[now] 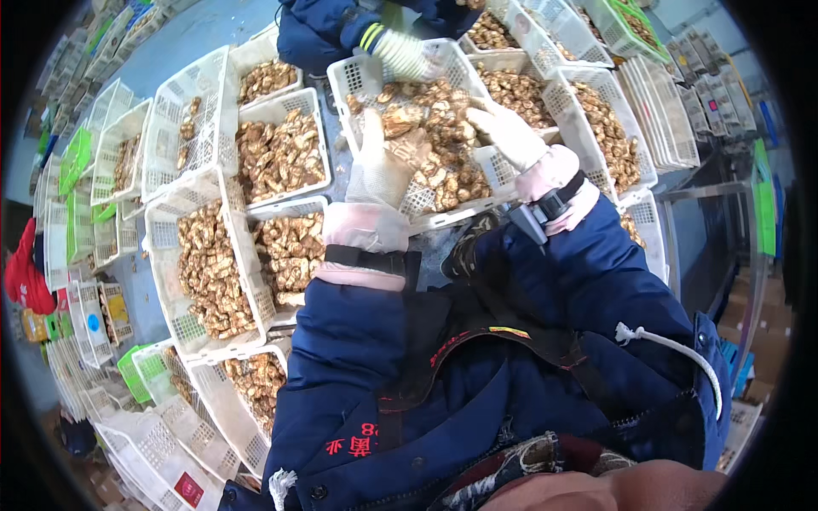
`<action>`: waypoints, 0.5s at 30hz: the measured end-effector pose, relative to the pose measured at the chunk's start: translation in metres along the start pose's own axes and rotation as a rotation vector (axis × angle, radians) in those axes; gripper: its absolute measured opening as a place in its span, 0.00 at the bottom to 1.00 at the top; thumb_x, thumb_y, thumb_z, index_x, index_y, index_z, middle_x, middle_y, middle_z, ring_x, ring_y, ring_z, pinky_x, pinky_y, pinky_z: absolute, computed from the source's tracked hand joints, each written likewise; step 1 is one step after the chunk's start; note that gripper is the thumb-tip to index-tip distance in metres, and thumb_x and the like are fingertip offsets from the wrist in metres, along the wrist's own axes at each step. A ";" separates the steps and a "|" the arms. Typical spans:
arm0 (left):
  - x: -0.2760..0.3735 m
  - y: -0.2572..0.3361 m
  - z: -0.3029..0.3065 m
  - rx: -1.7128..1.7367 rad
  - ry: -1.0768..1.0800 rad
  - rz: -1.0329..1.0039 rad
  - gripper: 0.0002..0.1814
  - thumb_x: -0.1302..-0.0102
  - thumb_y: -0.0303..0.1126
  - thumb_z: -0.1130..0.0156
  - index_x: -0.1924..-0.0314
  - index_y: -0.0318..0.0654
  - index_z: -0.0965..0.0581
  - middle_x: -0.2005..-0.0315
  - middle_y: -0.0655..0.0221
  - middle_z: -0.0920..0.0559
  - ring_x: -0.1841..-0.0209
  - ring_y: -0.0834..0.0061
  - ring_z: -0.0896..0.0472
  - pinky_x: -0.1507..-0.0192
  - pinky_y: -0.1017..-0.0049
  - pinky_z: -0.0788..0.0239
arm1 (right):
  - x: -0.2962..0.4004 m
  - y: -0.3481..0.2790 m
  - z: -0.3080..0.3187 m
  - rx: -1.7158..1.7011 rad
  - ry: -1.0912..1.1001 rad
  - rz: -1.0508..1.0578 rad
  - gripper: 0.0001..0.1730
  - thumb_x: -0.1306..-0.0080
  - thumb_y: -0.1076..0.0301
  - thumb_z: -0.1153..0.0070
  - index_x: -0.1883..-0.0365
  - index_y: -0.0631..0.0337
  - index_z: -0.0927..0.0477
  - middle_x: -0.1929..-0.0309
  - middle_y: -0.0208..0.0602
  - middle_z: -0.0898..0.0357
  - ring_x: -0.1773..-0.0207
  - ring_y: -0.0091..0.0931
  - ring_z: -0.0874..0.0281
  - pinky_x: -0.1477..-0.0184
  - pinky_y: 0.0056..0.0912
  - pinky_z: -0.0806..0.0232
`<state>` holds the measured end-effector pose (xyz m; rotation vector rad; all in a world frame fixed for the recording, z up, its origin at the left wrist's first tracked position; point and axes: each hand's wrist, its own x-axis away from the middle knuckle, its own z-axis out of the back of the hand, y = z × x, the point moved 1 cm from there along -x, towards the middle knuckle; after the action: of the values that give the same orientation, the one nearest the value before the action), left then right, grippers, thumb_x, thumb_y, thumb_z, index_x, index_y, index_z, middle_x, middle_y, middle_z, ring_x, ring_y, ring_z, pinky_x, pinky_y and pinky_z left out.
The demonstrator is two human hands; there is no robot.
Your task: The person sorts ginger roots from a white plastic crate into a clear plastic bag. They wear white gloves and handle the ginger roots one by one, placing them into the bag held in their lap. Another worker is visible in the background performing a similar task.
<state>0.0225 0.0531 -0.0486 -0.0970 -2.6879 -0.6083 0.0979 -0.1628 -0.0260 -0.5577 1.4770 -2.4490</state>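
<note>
Both of my hands wear pale knit gloves and reach into a white perforated plastic crate [441, 221]. The crate holds knobbly brown produce [450, 169], mushrooms or tubers by their look. My left hand [381, 169] is at the near left of the heap, its thumb raised beside a brown clump [402, 120]. Its other fingers are blurred over the produce, so its grip is unclear. At the heap's right side, my right hand [509, 131] has its fingers apart, the tips against the pieces. Nothing shows held in it.
Across the crate, another person's gloved hand [409, 56] reaches into its far end. Filled crates [281, 150] stand close on the left, with a taller crate [211, 255] beside them. More filled crates [601, 134] and stacked crates [658, 115] stand right. A metal frame [703, 190] is at right.
</note>
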 end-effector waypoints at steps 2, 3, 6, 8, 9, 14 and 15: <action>0.010 -0.009 -0.031 0.126 0.090 0.116 0.33 0.24 0.58 0.50 0.31 0.42 0.36 0.41 0.53 0.25 0.37 0.50 0.28 0.38 0.40 0.35 | 0.022 -0.032 -0.004 0.300 0.038 0.051 0.36 0.28 0.47 0.48 0.30 0.63 0.32 0.38 0.50 0.22 0.36 0.38 0.25 0.34 0.36 0.36; 0.011 -0.007 -0.035 0.214 0.071 0.169 0.34 0.24 0.59 0.51 0.30 0.43 0.36 0.39 0.54 0.26 0.35 0.51 0.30 0.36 0.38 0.38 | 0.023 -0.034 -0.011 0.514 0.031 0.128 0.38 0.30 0.45 0.48 0.29 0.60 0.33 0.37 0.52 0.23 0.34 0.41 0.25 0.33 0.38 0.36; -0.001 -0.016 -0.022 0.311 -0.281 0.111 0.33 0.23 0.57 0.51 0.31 0.40 0.35 0.38 0.58 0.25 0.37 0.55 0.26 0.34 0.47 0.35 | 0.035 -0.043 -0.014 0.365 0.083 0.251 0.43 0.36 0.47 0.40 0.27 0.56 0.35 0.34 0.52 0.27 0.32 0.43 0.28 0.30 0.38 0.37; 0.008 -0.016 -0.028 0.147 -0.208 0.064 0.31 0.22 0.54 0.51 0.31 0.39 0.35 0.39 0.58 0.24 0.38 0.58 0.24 0.35 0.54 0.31 | 0.053 -0.063 -0.014 0.350 0.176 0.384 0.44 0.39 0.51 0.36 0.27 0.57 0.35 0.32 0.52 0.28 0.31 0.42 0.29 0.30 0.37 0.38; 0.005 -0.021 -0.024 0.061 -0.203 0.039 0.30 0.21 0.53 0.52 0.32 0.38 0.34 0.41 0.59 0.23 0.41 0.61 0.23 0.39 0.58 0.29 | 0.060 -0.071 -0.015 0.382 0.192 0.426 0.45 0.40 0.53 0.34 0.27 0.58 0.35 0.32 0.52 0.28 0.30 0.42 0.30 0.30 0.37 0.38; 0.010 -0.028 -0.031 -0.165 -0.182 0.049 0.29 0.19 0.52 0.58 0.35 0.34 0.30 0.52 0.61 0.19 0.55 0.72 0.18 0.55 0.72 0.23 | 0.056 -0.080 -0.026 0.244 0.002 0.082 0.22 0.29 0.64 0.47 0.37 0.58 0.22 0.54 0.38 0.15 0.50 0.24 0.20 0.48 0.29 0.28; 0.021 -0.024 -0.042 -0.173 -0.165 0.069 0.30 0.19 0.53 0.60 0.35 0.33 0.29 0.54 0.61 0.19 0.58 0.73 0.18 0.58 0.73 0.23 | 0.055 -0.075 -0.021 0.250 0.038 0.081 0.22 0.28 0.62 0.47 0.38 0.58 0.22 0.52 0.39 0.15 0.50 0.26 0.19 0.47 0.30 0.28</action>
<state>0.0140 0.0134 -0.0155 -0.2972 -2.7698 -0.8441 0.0395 -0.1320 0.0425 -0.3945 1.1567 -2.5411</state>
